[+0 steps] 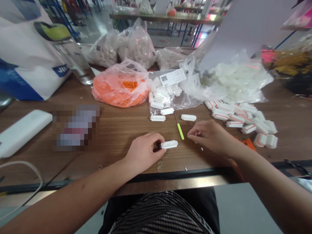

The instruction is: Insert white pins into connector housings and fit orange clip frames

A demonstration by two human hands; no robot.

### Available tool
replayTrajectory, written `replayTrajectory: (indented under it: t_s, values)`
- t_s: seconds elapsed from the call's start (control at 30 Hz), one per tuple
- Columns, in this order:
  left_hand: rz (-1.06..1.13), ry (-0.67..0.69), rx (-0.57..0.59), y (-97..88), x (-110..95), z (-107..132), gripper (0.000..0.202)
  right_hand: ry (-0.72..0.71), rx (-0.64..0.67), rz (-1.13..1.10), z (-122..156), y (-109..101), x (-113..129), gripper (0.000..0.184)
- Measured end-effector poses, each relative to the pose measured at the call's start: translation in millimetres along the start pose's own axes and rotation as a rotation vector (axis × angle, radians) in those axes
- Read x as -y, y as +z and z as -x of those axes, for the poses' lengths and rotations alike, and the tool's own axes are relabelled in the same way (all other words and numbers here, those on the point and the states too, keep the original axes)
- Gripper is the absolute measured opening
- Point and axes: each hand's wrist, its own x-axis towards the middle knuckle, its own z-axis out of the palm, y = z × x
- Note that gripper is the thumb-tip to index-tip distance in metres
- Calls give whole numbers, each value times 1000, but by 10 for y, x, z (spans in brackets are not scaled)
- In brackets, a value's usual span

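My left hand [145, 150] pinches one end of a white slotted plastic piece [170, 144], which lies level just above or on the wooden table. To its right, my right hand [207, 135] has its thumb and fingers drawn together close to the tabletop. Whatever its fingertips hold, if anything, is too small to make out. Between the hands lies a thin pick with a yellow-green handle [180, 131]. Beyond it are similar loose white pieces: one on the left [158, 118], one in the middle [167, 111] and one on the right [188, 117].
Many white pieces with red-orange strips [234, 117] are heaped at the right. Behind stand a clear bag of white parts [170, 94], an orange-filled bag [119, 86] and a bottle [73, 57]. A white power bank-like block [26, 131] lies left. Tiny white bits [185, 169] dot the front edge.
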Motion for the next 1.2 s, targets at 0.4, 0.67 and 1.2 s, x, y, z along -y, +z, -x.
replayTrajectory:
  t_s: [0.4,0.67,1.2]
  values:
    - [-9,16,-14,5,2,1,8,-234,148,-75,409,233,409,14]
    - [-31,12,10,-17,-2,-7,9,-274,25,74,531,342,505,17]
    - [-98,15,82,-69,-100,188,16,-256,9,282,543,204,288,19]
